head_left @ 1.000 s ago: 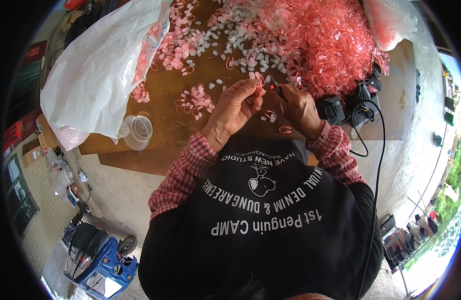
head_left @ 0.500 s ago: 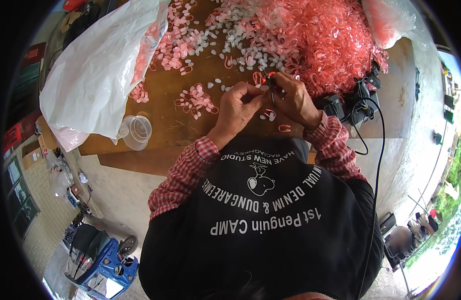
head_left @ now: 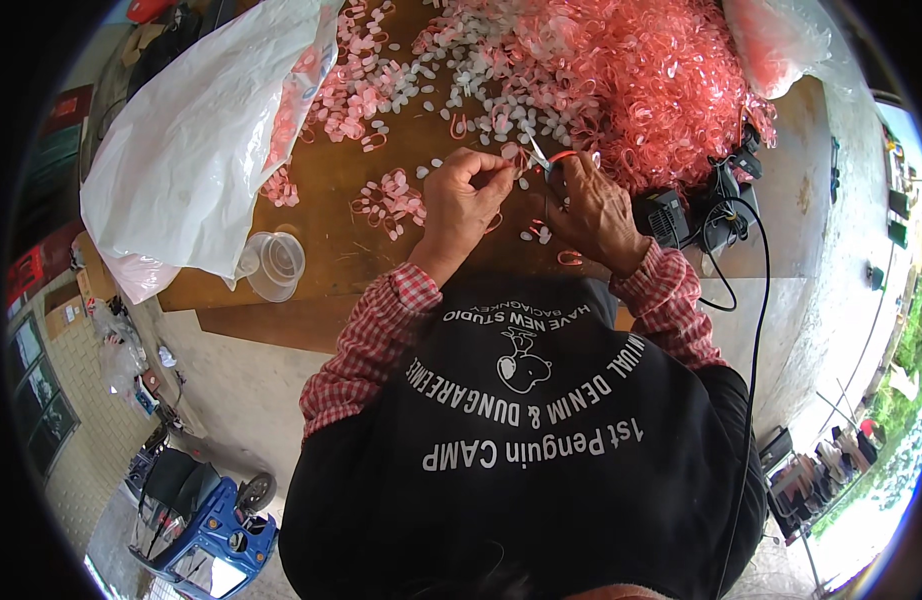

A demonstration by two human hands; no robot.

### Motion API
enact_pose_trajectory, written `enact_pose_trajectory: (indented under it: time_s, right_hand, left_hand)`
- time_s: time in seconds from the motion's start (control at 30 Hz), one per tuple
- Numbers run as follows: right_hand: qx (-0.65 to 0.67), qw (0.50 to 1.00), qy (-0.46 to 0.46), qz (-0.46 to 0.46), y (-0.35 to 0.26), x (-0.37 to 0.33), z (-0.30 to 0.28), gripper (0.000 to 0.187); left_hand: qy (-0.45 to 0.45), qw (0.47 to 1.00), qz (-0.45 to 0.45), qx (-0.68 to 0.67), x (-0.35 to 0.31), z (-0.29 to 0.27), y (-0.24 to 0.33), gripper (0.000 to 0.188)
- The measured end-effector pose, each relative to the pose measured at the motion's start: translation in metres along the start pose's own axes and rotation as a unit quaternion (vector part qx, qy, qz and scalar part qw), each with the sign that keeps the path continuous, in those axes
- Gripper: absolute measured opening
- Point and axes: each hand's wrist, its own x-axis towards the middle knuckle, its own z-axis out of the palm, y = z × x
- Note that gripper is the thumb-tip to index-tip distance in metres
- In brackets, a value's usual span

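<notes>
My right hand (head_left: 599,208) is closed around a pair of scissors (head_left: 561,157) with a red handle, whose bright blades point away from me and to the left. Just left of the blades, the thumb and fingers of my left hand (head_left: 459,208) pinch a small pink plastic loop (head_left: 513,154). The blades are close to this loop; whether they touch it I cannot tell. Beyond both hands lie many loose whitish oval pieces (head_left: 526,112) and a big heap of pink loops (head_left: 671,90). A small cluster of pink loops (head_left: 393,203) sits left of my left hand.
A large white plastic sack (head_left: 186,150) covers the left of the brown table (head_left: 346,262). Clear plastic cups (head_left: 281,268) stand near the front edge. Black devices (head_left: 719,218) with a cable are right of my right hand. A clear bag (head_left: 786,45) holds more pink pieces.
My hands have drawn slightly apart. The scissors have turned, with their blades now showing between the hands. My left hand has risen a little with the pink loop at its fingertips.
</notes>
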Motion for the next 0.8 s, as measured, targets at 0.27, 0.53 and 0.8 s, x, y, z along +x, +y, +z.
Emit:
enact_pose_trajectory:
  time_s: [0.27,0.53,0.8]
  right_hand:
    - [-0.085,0.993,-0.047,0.062,-0.007,0.001,0.007,0.043]
    - [-0.120,0.989,-0.044,0.079,0.000,0.003,0.021,0.041]
    - [-0.103,0.988,-0.069,0.091,0.001,0.002,0.022,0.036]
  left_hand:
    - [0.007,0.993,0.062,0.096,0.007,0.002,0.009,0.009]
    - [-0.001,0.983,0.103,0.150,0.011,0.007,0.000,0.010]
    - [-0.019,0.978,0.101,0.182,0.013,0.004,-0.010,0.008]
